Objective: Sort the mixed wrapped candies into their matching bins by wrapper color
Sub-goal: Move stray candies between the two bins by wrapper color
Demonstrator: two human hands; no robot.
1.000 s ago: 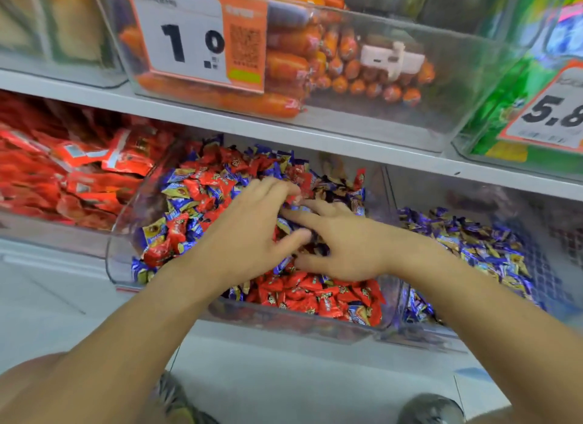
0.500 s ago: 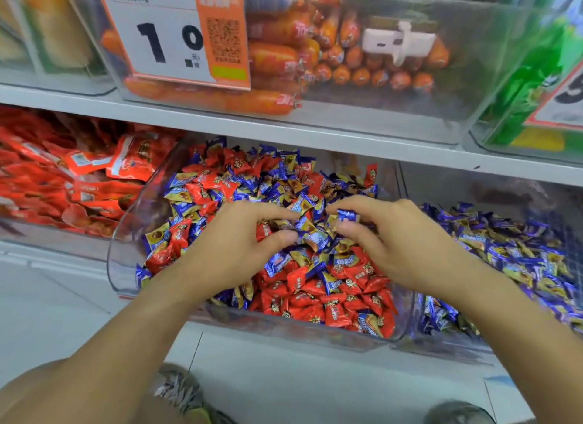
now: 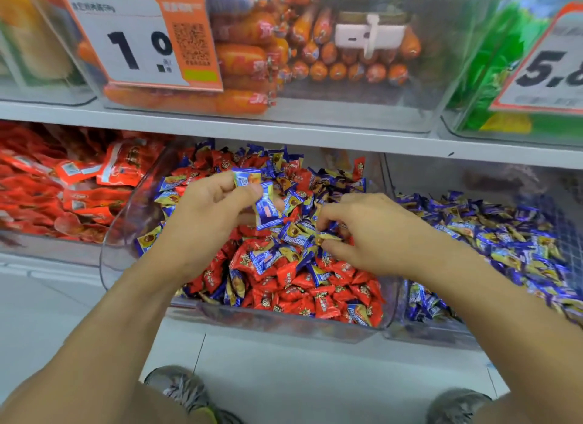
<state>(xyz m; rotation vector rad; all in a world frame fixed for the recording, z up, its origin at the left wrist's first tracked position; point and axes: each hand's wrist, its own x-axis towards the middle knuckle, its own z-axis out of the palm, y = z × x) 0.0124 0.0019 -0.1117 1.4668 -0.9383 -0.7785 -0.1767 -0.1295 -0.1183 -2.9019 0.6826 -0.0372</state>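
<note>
A clear middle bin (image 3: 284, 324) holds mixed red candies (image 3: 303, 281) and blue candies (image 3: 296, 234). My left hand (image 3: 205, 215) is over the bin's left half and pinches a few blue-wrapped candies (image 3: 265, 207) between thumb and fingers, lifted above the pile. My right hand (image 3: 369, 234) reaches into the pile from the right, its fingertips closing on a blue and yellow candy (image 3: 326, 237) that lies on the heap. The bin to the right (image 3: 441, 332) holds only blue candies (image 3: 504, 234).
A left bin holds red snack packets (image 3: 63, 187). On the shelf above stands a clear bin of orange sausages (image 3: 252, 57) with a price tag (image 3: 138, 41), and a green-packet bin (image 3: 504, 60). Pale floor and my shoes (image 3: 179, 389) lie below.
My left hand has risen out of the pile with blue candies pinched in it. My right hand has moved lower and rightward, fingers now picking at the heap. The camera moved closer.
</note>
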